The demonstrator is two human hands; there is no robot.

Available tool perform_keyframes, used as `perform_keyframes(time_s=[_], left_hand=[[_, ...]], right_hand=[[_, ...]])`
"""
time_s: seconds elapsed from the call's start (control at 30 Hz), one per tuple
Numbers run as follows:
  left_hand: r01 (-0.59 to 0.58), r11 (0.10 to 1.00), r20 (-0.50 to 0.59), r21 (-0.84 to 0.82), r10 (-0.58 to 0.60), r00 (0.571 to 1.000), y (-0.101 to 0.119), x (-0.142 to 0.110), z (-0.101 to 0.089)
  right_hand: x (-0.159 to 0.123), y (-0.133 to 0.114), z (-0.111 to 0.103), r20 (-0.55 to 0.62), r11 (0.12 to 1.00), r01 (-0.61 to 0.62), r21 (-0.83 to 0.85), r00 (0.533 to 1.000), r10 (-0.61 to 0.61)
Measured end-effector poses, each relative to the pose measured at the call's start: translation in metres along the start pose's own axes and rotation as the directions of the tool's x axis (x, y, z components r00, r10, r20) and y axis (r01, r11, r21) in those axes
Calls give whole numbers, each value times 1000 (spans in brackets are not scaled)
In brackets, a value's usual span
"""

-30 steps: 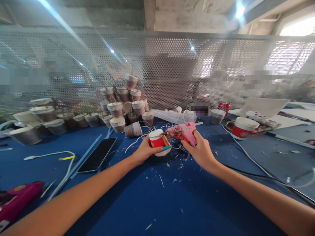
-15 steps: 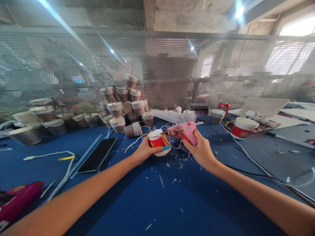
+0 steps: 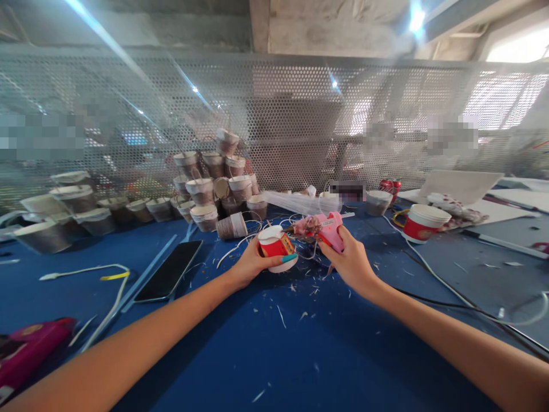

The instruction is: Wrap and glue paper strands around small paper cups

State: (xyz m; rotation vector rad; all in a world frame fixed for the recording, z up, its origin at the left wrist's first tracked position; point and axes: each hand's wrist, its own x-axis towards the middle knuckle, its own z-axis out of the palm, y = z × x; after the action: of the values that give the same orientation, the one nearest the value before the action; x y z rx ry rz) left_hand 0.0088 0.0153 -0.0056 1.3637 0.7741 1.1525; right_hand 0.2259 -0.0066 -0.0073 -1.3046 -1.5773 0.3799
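Observation:
A red and white paper cup [image 3: 274, 247] is in the grasp of my left hand [image 3: 249, 265], with the thumb along its near side. My right hand [image 3: 352, 258] is wrapped round the handle of a pink hot glue gun [image 3: 329, 231]. The gun points left, its nozzle at the right side of the cup's rim; whether it touches cannot be made out. Brownish residue covers the front of the gun. Behind my left hand, a cord-wrapped cup [image 3: 231, 226] lies on its side.
Wrapped cups [image 3: 201, 191] stand stacked at the back left. A phone [image 3: 169, 272] lies left of my hands, a magenta tool [image 3: 34, 349] at the near left. On the right are another red and white cup [image 3: 424, 224] and cables [image 3: 429, 274]. Scraps litter the blue table [image 3: 274, 337].
The glue gun's nozzle shifts very slightly at the cup's rim. Both hands keep their grip and stay almost in place.

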Motion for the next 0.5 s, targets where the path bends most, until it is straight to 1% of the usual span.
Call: perform_keyframes(time_s=[0.5], left_hand=[[14,1000,-4,-3,-14,1000,4,-1,2]], right_hand=[[1,-2,-2,-4,999,-31,-9,1000,31]])
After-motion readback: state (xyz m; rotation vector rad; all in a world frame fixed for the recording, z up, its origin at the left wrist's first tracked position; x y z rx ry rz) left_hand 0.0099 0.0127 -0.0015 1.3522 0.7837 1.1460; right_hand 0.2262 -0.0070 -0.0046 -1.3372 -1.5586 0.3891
